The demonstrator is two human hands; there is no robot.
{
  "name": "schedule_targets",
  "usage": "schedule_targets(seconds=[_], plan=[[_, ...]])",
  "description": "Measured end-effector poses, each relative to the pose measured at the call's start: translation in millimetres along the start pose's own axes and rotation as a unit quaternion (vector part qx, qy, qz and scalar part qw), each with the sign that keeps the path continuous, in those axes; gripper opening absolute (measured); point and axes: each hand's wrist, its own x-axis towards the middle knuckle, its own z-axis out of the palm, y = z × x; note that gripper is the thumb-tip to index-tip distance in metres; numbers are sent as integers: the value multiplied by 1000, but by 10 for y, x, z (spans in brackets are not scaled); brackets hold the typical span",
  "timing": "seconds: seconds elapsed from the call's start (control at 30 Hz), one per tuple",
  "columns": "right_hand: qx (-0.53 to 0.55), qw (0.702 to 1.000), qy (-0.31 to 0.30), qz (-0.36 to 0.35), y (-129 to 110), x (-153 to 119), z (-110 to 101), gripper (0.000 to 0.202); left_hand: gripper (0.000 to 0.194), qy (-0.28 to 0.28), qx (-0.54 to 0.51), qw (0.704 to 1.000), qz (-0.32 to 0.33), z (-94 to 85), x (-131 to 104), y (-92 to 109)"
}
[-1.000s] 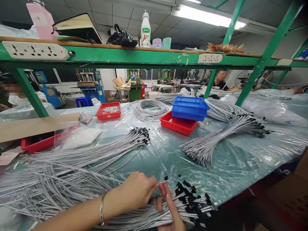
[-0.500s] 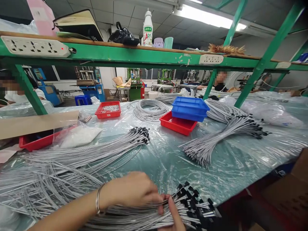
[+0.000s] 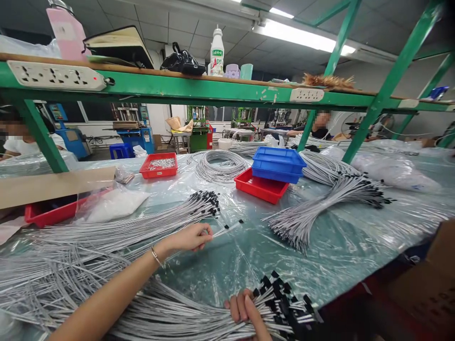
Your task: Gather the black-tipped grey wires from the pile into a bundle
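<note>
My left hand, with a bracelet at the wrist, pinches a couple of thin white cables with small black ends. It is over the plastic-covered table, just in front of a long cable bundle whose black ends point right. At the bottom, my right hand is closed around a thick bundle of the same cables, near its black connectors. The lower part of this hand is cut off by the frame edge. More loose cables spread across the left side.
A tied cable sheaf lies to the right. Blue trays sit on a red tray, beside a coiled cable. A red tray of small metal parts stands behind. A green shelf frame crosses above; people sit beyond.
My left hand has moved up and away from the right hand, drawing a couple of cables out over the table. My right hand stays at the lower bundle. The view has shifted slightly.
</note>
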Motion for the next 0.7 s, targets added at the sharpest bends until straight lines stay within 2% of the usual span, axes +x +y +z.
schedule_targets(seconds=[0.07, 0.13, 0.2, 0.3, 0.43, 0.5, 0.57, 0.63, 0.7], plan=[[14, 1000, 11, 3, -4, -24, 58, 26, 32, 7, -58, 998, 31, -74, -114, 107], [20, 999, 26, 8, -14, -47, 117, 30, 31, 57, -80, 994, 55, -97, -216, 209], [12, 999, 42, 13, -27, -58, 151, 32, 29, 109, -50, 991, 66, -48, -310, 316], [-13, 998, 55, 22, -41, -49, 135, 39, 26, 127, 7, 990, 66, 135, -457, 503], [-5, 998, 49, 47, -52, -37, 65, 34, 18, 56, 33, 991, 116, 359, -650, 762], [2, 998, 30, 52, -60, -49, 55, 24, 18, 24, 33, 991, 125, 403, -709, 849], [4, 998, 13, 59, -70, -64, 62, 21, 21, 15, 49, 992, 112, 423, -745, 898], [16, 997, 35, 67, -74, -73, 70, 24, 22, 16, 95, 989, 111, 441, -776, 927], [36, 992, 95, 75, -65, -72, 62, 31, 21, 22, 162, 980, 113, 452, -810, 948]])
